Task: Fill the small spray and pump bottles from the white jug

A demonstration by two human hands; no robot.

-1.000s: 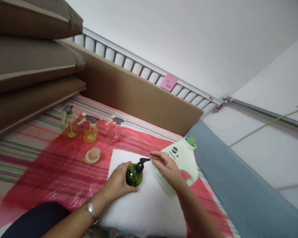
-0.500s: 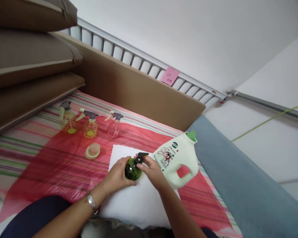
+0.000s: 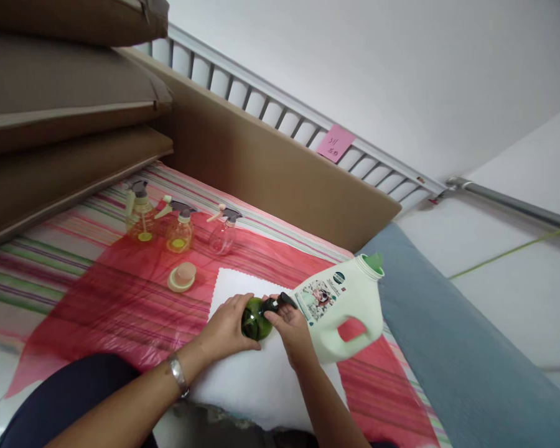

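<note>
- The left hand [image 3: 226, 323] is cupped around the round body of a small dark green bottle [image 3: 254, 318], just below the middle of the frame, fingers curled over its far side.
- The right hand [image 3: 292, 326] pinches the bottle's black pump head [image 3: 282, 302] between thumb and fingertips, palm turned up.
- Judged from this two-handed grip, the step in hand is working the pump head on the neck, either loosening or tightening it. I cannot tell which.
- Turning that head calls for the left hand to hold the body firm so it does not roll on the white cloth [image 3: 233, 286], while the right twists at the neck rather than at the spout.
- The green glass is too dark to show what is inside.
- A white jug [image 3: 343, 308] with a green cap [image 3: 372, 262] sits just right of the right hand. It is opaque, so its fill is hidden.
- At the upper left of the red plastic sheet [image 3: 121, 292] stand three spray bottles: the first [image 3: 140, 218] and second [image 3: 180, 230] hold a little yellowish liquid, and the third [image 3: 224, 233] looks clear, perhaps empty.
- A small round peach lid [image 3: 183, 277] lies between the sprayers and the cloth.
</note>
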